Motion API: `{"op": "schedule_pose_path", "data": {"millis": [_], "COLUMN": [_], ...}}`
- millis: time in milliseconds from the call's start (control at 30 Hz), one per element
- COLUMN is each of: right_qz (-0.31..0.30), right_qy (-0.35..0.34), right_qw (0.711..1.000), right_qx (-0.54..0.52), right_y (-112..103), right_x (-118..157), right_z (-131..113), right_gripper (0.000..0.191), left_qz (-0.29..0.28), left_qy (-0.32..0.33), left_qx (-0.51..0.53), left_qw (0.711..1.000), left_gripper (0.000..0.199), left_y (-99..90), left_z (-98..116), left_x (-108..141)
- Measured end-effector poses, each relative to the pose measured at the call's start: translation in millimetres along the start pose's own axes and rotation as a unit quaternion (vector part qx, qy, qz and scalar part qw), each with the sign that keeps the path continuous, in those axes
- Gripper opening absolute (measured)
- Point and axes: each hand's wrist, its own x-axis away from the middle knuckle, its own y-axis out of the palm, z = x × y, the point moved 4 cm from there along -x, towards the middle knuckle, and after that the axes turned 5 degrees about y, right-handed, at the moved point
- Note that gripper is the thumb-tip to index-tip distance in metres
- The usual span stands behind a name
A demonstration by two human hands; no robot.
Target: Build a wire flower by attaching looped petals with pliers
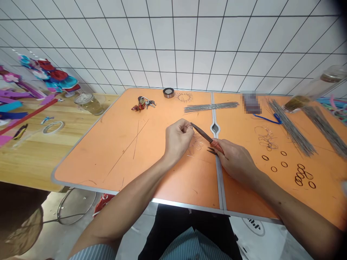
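The orange tabletop surface [130, 144] looks smooth with a soft satin sheen, its grey edging [187, 206] a duller metal. Beside it, a pale yellow wooden surface [35, 159] shows grain under a light gloss. The white square wall tiles [157, 32] are smooth and faintly shiny. The bundle of straight grey wires [211, 106] is dull metal; the thin bent wire loops [199, 143] glint slightly. The dark tapered hand tool [202, 132] has matt metal and a reddish, wrapped-looking grip. Silver keys [150, 103] shine. The blue striped sleeve [94, 252] is matt woven cloth.
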Motion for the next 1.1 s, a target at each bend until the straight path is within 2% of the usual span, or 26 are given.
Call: {"op": "schedule_pose_path", "data": {"millis": [400,833,1100], "right_qz": [0.019,0.005,0.005], "right_qy": [0.009,0.035,0.038], "right_qw": [1.0,0.998,0.998], "right_qx": [0.014,0.061,0.053], "right_y": [-1,1,0], "right_x": [2,4,2], "right_z": [-8,-14,-15], "right_gripper": [0.025,0.03,0.031], "left_qz": [0.01,0.023,0.025], "left_qy": [-0.011,-0.015,-0.017], "left_qx": [-0.002,0.005,-0.007], "left_qw": [1.0,1.0,1.0], "left_gripper": [0.01,0.009,0.009], "left_y": [0.8,0.7,0.2], "left_z": [-1,2,1], "left_x": [0,0,-1]}}
